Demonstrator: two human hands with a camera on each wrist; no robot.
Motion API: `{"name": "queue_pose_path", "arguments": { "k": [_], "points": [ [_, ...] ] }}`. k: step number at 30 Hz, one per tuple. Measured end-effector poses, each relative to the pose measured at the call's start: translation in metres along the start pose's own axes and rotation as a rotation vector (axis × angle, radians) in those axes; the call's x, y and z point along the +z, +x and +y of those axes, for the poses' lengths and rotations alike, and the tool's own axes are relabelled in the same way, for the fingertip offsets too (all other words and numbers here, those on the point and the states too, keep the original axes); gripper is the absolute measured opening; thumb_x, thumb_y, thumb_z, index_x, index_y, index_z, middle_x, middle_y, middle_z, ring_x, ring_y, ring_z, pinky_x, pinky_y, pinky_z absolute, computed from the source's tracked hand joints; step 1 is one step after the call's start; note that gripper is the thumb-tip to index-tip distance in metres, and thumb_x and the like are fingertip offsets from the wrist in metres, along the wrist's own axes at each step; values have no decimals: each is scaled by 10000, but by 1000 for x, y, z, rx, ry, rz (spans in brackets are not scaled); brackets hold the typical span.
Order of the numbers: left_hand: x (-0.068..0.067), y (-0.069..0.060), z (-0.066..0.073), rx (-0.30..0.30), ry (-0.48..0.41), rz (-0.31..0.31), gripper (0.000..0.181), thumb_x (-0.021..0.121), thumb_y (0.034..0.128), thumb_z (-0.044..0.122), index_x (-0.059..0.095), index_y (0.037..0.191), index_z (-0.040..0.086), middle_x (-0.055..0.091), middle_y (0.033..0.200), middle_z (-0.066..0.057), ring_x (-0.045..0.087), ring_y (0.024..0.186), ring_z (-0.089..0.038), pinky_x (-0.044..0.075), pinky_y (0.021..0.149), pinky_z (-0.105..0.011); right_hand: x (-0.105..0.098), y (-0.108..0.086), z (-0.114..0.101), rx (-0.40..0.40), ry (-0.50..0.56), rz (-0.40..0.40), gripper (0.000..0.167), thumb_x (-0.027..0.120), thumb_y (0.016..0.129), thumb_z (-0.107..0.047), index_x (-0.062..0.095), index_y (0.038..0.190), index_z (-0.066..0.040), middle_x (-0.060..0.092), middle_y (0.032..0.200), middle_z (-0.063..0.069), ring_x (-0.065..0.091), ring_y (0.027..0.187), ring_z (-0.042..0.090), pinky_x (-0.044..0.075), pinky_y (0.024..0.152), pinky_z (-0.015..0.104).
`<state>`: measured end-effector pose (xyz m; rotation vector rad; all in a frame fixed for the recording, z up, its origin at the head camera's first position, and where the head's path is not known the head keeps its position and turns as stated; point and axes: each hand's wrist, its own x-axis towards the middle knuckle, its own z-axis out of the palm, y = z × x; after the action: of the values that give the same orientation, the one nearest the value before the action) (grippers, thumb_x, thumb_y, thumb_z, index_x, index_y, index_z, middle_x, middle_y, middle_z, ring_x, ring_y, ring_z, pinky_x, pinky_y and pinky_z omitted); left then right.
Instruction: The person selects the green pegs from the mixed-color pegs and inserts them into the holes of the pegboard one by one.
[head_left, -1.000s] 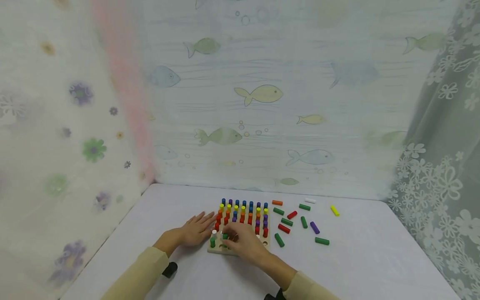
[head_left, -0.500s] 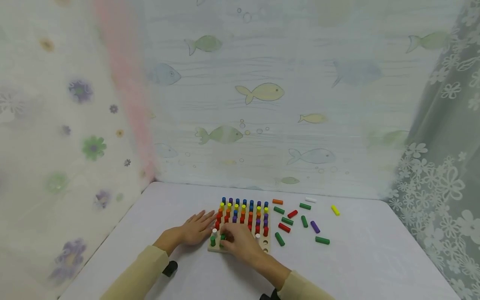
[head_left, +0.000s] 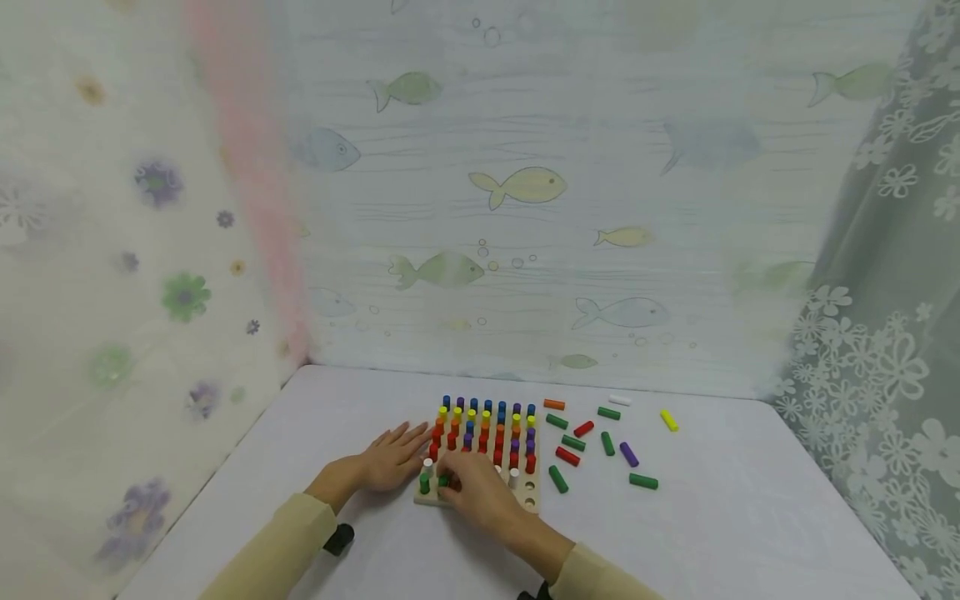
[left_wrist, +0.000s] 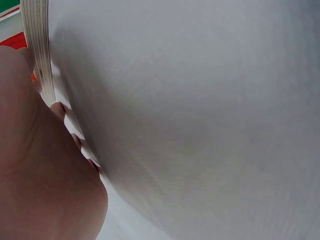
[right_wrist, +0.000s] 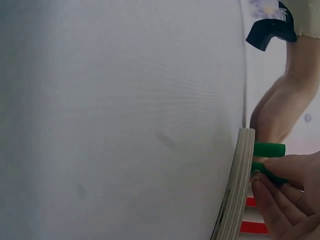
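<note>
From a beige right sleeve [head_left: 600, 575] at the near side, your right hand [head_left: 480, 492] reaches over the near edge of the wooden pegboard [head_left: 432, 501]. Its grip is closed down to a pinch, thumb against fingertips, on a green peg [right_wrist: 270, 172]. That held peg is upright at the second place from the left in the nearest row, its lower end at the board; how deep it sits, you cannot tell.

Just left of the grip, a green corner peg [head_left: 424, 483] stands close by, with a front white peg [head_left: 428, 467] behind it. Your right hand hides much of the two nearest rows; at their right end two holes [head_left: 529, 486] show, beside another white peg [head_left: 513, 477].

Your left hand [head_left: 392, 462] lies flat on the table [head_left: 720, 517], fingers outstretched beside the board's left edge, holding nothing.

Farther back, red pegs [head_left: 531, 463] stand upright, then mixed orange and purple ones, yellow pegs [head_left: 487, 415], and mostly blue pegs [head_left: 474, 404] along the far edge.

Right of the board, well apart from the grip, loose pegs lie on their sides: six green, two red, one purple, one yellow, one orange, one white. Beyond hangs a fish-patterned cloth [head_left: 525, 292].
</note>
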<state>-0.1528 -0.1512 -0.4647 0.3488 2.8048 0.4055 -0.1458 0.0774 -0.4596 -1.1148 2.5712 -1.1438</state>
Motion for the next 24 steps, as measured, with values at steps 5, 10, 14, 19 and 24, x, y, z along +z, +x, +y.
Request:
{"name": "queue_pose_path", "arguments": {
  "k": [5, 10, 14, 19, 24],
  "points": [
    [-1, 0, 1, 2, -2, 3, 620, 413, 1091, 405, 248, 1642, 175, 185, 1713, -58, 113, 1571, -379, 109, 1233, -627, 0, 0, 0, 3, -15, -14, 145, 786, 904, -81, 713, 1022, -126, 695, 898, -89, 556, 758, 6, 519, 716, 162],
    [1, 2, -1, 1, -20, 12, 625, 432, 1083, 411, 260, 1638, 179, 192, 1712, -50, 117, 1571, -375, 107, 1234, -626, 1, 2, 1, 3, -18, -27, 141, 786, 905, -84, 715, 1018, -128, 696, 900, -84, 554, 755, 8, 515, 713, 160],
    [4, 4, -4, 3, -40, 15, 629, 420, 1084, 436, 257, 1639, 187, 180, 1715, -53, 93, 1574, -378, 78, 1238, -623, -1, 2, 0, -8, -35, -39, 147, 793, 899, -86, 726, 1023, -126, 699, 902, -79, 552, 754, 4, 515, 718, 152],
    [1, 0, -1, 24, -51, 4, 650, 400, 1085, 466, 262, 1635, 148, 186, 1707, -108, 85, 1562, -427, 59, 1221, -661, -5, 0, -3, -33, -86, -65, 163, 793, 902, -90, 732, 1048, -130, 708, 921, -88, 580, 773, -9, 530, 739, 149],
    [3, 2, -3, 21, -49, 9, 645, 398, 1084, 466, 258, 1638, 166, 184, 1710, -87, 83, 1567, -410, 55, 1229, -645, -9, -4, -7, -19, -97, -75, 205, 779, 913, -86, 733, 1108, -128, 727, 954, -81, 615, 803, -15, 546, 747, 160]
  ]
}}
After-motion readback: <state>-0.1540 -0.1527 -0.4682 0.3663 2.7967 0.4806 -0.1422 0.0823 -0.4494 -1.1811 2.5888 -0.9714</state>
